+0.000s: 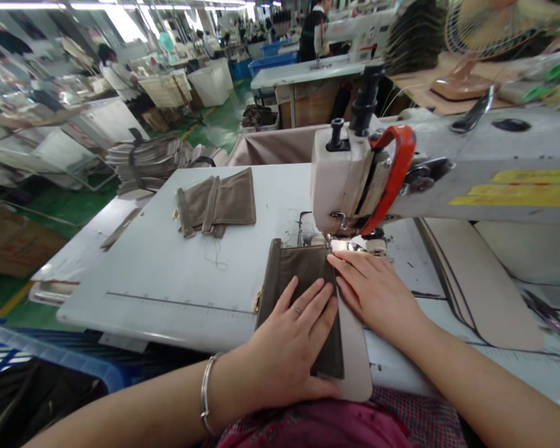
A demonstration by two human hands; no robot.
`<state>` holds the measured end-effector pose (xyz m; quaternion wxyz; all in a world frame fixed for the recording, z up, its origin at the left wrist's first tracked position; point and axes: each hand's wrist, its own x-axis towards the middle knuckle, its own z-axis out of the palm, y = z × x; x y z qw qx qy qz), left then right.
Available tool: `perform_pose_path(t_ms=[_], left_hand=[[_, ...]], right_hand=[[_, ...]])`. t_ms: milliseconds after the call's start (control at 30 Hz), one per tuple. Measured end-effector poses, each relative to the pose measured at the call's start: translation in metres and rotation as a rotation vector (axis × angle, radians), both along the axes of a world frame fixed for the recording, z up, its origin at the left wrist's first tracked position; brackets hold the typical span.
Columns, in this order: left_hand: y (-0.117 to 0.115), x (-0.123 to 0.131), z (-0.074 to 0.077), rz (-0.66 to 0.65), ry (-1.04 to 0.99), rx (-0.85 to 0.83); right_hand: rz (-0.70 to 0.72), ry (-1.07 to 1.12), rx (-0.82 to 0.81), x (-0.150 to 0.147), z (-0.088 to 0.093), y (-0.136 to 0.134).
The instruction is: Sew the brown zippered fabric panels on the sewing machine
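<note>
Under the head of a white sewing machine [336, 180] lies a dark brown fabric piece [303, 261] with a zipper along its left edge. A pale, round-cornered panel [358, 367] shows beneath it. My left hand [298, 336] rests on the fabric, fingers spread and flat. Stretched toward the presser foot, the fingers of my right hand [378, 289] lie flat along the fabric's right edge near the needle area. The needle itself is hard to make out. Farther left on the table, two similar brown zippered pieces [233, 199] overlap.
Pale panels [490, 286] are stacked right of the machine, beside scissors [550, 317]. A blue basket [107, 367] with dark cloth stands at lower left. Bundled pieces [144, 158] sit beyond the table's left edge. A fan [466, 68] stands behind the machine; people work farther back.
</note>
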<state>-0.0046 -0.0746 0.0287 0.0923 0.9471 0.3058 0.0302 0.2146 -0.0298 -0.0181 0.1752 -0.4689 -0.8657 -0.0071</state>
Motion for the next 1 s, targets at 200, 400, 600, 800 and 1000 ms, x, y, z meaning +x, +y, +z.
perform_pose_path(t_ms=[200, 400, 600, 800, 1000], left_hand=[[0.039, 0.002, 0.006, 0.095, -0.067, -0.030], [0.074, 0.011, -0.009, 0.157, -0.107, 0.089], [0.073, 0.010, -0.012, 0.157, -0.149, 0.092], [0.079, 0.009, -0.015, 0.148, -0.149, 0.103], [0.077, 0.007, -0.012, 0.152, -0.125, 0.090]], right_hand=[[0.003, -0.004, 0.045, -0.002, 0.002, 0.000], [0.003, 0.013, 0.046, -0.002, 0.002, 0.000], [0.012, 0.013, 0.060, -0.002, 0.002, 0.000], [-0.012, -0.015, 0.053, -0.002, -0.001, 0.000], [-0.010, -0.015, 0.057, -0.002, 0.000, -0.003]])
